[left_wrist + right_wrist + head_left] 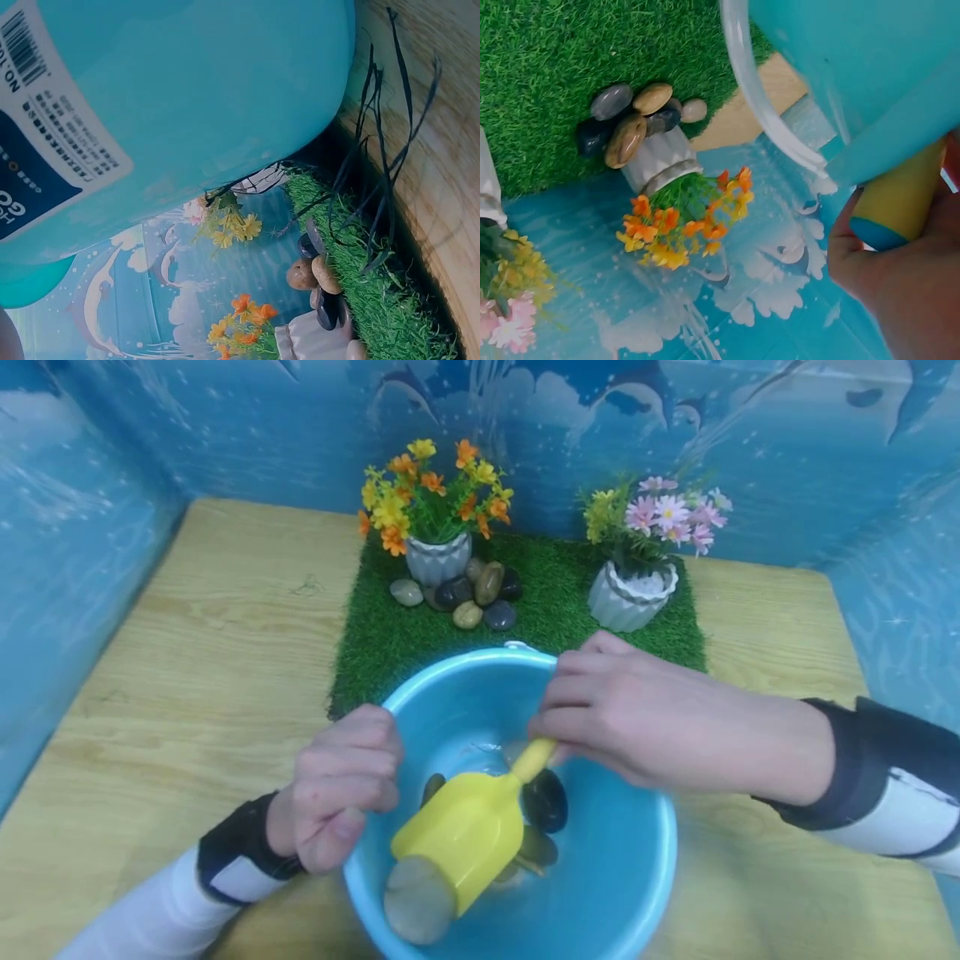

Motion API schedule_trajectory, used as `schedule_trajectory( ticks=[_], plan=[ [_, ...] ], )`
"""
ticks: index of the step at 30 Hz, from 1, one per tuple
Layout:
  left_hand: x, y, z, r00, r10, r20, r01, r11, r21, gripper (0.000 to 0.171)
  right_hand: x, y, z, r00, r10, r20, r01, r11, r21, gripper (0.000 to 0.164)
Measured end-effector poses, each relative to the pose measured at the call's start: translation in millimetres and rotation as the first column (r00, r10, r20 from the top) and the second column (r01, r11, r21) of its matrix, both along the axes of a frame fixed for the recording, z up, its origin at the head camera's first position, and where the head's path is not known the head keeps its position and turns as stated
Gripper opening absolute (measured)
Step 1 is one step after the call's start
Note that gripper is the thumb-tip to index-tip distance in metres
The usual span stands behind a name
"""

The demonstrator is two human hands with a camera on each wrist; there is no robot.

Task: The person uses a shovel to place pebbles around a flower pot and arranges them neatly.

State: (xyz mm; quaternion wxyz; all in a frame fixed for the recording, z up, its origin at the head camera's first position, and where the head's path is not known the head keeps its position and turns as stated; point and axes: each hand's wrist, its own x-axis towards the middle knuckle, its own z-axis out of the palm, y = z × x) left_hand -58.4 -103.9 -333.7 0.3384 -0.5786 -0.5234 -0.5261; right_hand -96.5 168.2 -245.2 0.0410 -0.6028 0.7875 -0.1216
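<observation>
Head view: my right fingers (pixel 573 693) grip the scoop (pixel 480 822), left fingers (pixel 360 762) grip the bucket (pixel 669 843)
Pale stone (pixel 418 900): at scoop's tip, so partway imo
Dark stones (pixel 546 802): unscooped, in there

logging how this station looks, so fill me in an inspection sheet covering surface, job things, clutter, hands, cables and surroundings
Surface: wood-grain table with an artificial-grass mat on it.
Job things: light-blue bucket; yellow scoop, its blade inside; pale stone at the blade's front edge; dark stone among others below.
Clutter: thin dark strands beside the mat.
Hands: left hand holds the bucket's rim; right hand grips the scoop's handle.
Cables: nothing seen.
Surroundings: orange-and-yellow potted flowers beside piled pebbles; pink-and-yellow potted flowers; dolphin-print backdrop.
</observation>
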Motion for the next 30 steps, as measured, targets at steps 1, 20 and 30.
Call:
schedule_trajectory(
  ticks=[1,20,30],
  plan=[
    [-0.1,0,0.2,1.000,0.001,-0.001,-0.001,1.000,0.000,0.047,-0.8,1,0.4,1.000,-0.005,0.001,0.005,1.000,-0.005,0.026],
    [1.4,-3,-1.6,1.000,0.017,0.015,-0.016,1.000,-0.026,0.047,13.4,-10,-8.4,0.993,0.007,-0.121,-0.004,1.000,0.027,0.026],
    [0.0,-1,-0.5,1.000,0.007,-0.006,-0.007,1.000,-0.012,0.047,3.1,-5,-1.9,0.988,-0.043,-0.149,0.043,0.999,-0.006,0.028]
  ],
)
